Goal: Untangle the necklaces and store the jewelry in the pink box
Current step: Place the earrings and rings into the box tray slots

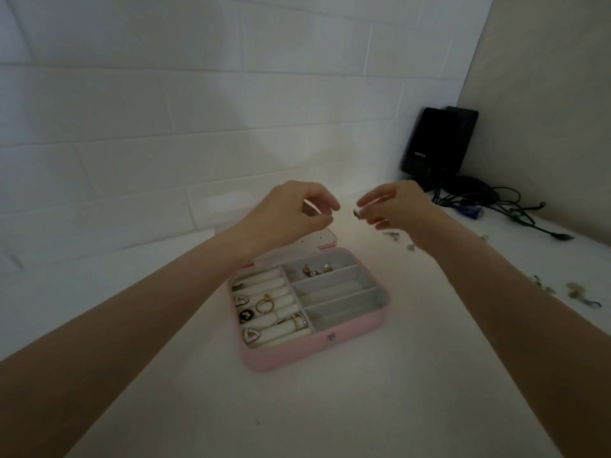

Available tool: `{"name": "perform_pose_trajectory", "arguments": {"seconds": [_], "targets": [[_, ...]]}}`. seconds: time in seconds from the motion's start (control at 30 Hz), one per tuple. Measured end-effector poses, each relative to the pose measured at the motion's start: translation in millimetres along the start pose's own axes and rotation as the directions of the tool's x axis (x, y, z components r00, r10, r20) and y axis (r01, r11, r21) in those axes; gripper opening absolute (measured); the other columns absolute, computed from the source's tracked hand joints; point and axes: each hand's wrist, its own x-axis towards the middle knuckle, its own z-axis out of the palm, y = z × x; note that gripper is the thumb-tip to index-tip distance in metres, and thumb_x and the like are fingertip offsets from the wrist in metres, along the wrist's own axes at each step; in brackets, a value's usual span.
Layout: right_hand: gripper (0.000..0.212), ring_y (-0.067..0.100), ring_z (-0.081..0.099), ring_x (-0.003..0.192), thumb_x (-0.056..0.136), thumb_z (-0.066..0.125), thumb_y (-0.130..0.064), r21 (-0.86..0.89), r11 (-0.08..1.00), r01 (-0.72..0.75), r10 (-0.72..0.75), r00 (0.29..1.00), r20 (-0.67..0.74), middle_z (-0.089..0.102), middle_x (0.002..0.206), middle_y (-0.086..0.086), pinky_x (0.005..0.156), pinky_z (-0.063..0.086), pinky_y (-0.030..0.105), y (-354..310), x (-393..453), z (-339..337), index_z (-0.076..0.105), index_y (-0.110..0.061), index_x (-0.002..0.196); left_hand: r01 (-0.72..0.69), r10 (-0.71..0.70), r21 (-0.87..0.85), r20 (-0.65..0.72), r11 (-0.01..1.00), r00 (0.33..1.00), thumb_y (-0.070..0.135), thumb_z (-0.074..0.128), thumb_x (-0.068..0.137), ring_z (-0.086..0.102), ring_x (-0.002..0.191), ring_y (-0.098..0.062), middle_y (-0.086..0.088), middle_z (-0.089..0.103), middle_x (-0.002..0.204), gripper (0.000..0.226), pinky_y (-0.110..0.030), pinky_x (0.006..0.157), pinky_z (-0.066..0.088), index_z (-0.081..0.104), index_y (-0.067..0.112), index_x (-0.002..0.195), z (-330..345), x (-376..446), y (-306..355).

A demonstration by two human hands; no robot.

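The pink box lies open on the white table, rings and black-and-white pieces on its white rolls at left, small earrings in the top grey compartment. Both hands are raised above and behind the box. My right hand pinches a small dark piece at its fingertips. My left hand has thumb and fingers pinched together a short way left of it; whether a thin chain runs between the hands cannot be made out. A stone-bead necklace trails on the table at right.
A black speaker stands in the back right corner with tangled cables spreading along the table. Loose beads lie under my right wrist. A white brick wall rises just behind the box lid.
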Motion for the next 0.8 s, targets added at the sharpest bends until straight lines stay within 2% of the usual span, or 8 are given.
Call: {"name": "perform_pose_trajectory", "arguments": {"seconds": [0.03,0.1,0.27,0.4,0.5,0.57,0.67,0.8], "targets": [[0.017,0.013,0.06,0.066,0.078,0.068,0.003,0.17,0.984,-0.057,0.042,0.995,0.087,0.066,0.076,0.008,0.058,0.05,0.017,-11,-7,-4,0.067,-0.005,0.092,-0.027,0.026,-0.028,-0.023,0.999,0.999,0.013,0.065,0.086,0.063,0.079,-0.003,0.009,0.064,0.094,0.015,-0.006,0.068,0.046,0.065,0.023,0.097,-1,-1,5],[0.019,0.012,0.062,0.063,0.079,0.065,0.005,0.38,0.911,-0.162,0.056,0.96,0.276,0.067,0.075,0.007,0.058,0.053,0.019,-28,-19,-5,0.066,-0.007,0.094,-0.023,0.013,-0.174,-0.056,0.984,0.998,0.01,0.066,0.085,0.064,0.077,-0.005,0.007,0.064,0.097,0.015,-0.011,0.069,0.051,0.064,0.021,0.095,-6,-3,16],[0.021,0.011,0.061,0.063,0.082,0.058,0.008,0.555,0.797,-0.238,-0.016,0.91,0.414,0.065,0.078,0.006,0.061,0.054,0.017,-44,-42,6,0.064,-0.007,0.096,0.11,-0.155,-0.465,-0.06,0.879,0.986,0.002,0.065,0.083,0.065,0.074,-0.007,-0.001,0.067,0.087,0.012,-0.016,0.071,0.054,0.067,0.013,0.087,-23,-19,26],[0.019,0.013,0.062,0.067,0.081,0.061,0.005,0.435,0.88,-0.192,-0.02,0.9,0.436,0.065,0.078,0.006,0.063,0.054,0.019,-46,-51,16,0.067,-0.009,0.091,0.216,-0.238,-0.457,0.009,0.863,0.971,0.005,0.065,0.084,0.065,0.069,-0.005,-0.004,0.068,0.082,0.006,-0.015,0.072,0.055,0.069,0.009,0.087,-31,-36,25],[0.014,0.016,0.061,0.074,0.08,0.065,0.004,0.231,0.972,-0.035,-0.051,0.933,0.355,0.065,0.083,0.011,0.067,0.055,0.02,-49,-58,24,0.068,-0.009,0.087,0.256,-0.253,-0.391,0.062,0.884,0.966,0.004,0.063,0.085,0.066,0.069,-0.008,-0.008,0.069,0.081,0.006,-0.018,0.072,0.056,0.068,0.007,0.085,-37,-46,22],[0.009,0.015,0.062,0.07,0.08,0.067,0.001,0.171,0.984,0.052,-0.108,0.936,0.336,0.067,0.078,0.011,0.07,0.057,0.022,-54,-64,29,0.068,-0.006,0.084,0.271,-0.252,-0.306,0.101,0.912,0.962,0.003,0.063,0.085,0.067,0.069,-0.009,-0.009,0.07,0.08,0.006,-0.018,0.071,0.057,0.068,0.006,0.084,-41,-52,19],[0.009,0.013,0.063,0.063,0.077,0.071,-0.001,0.065,0.99,0.123,-0.139,0.91,0.391,0.068,0.075,0.01,0.072,0.056,0.022,-62,-72,39,0.067,-0.007,0.083,0.277,-0.252,-0.185,0.147,0.943,0.956,0.003,0.066,0.083,0.067,0.065,-0.007,-0.006,0.071,0.075,0.004,-0.016,0.066,0.055,0.07,0.005,0.082,-46,-61,15],[0.016,0.011,0.062,0.059,0.075,0.071,0.003,-0.007,0.992,0.125,-0.107,0.876,0.47,0.066,0.076,0.012,0.062,0.055,0.017,-65,-76,51,0.064,-0.006,0.086,0.294,-0.27,-0.111,0.192,0.949,0.943,0.002,0.069,0.08,0.065,0.056,-0.003,-0.002,0.07,0.068,0.004,-0.011,0.058,0.051,0.067,0.005,0.081,-50,-73,11]]}}
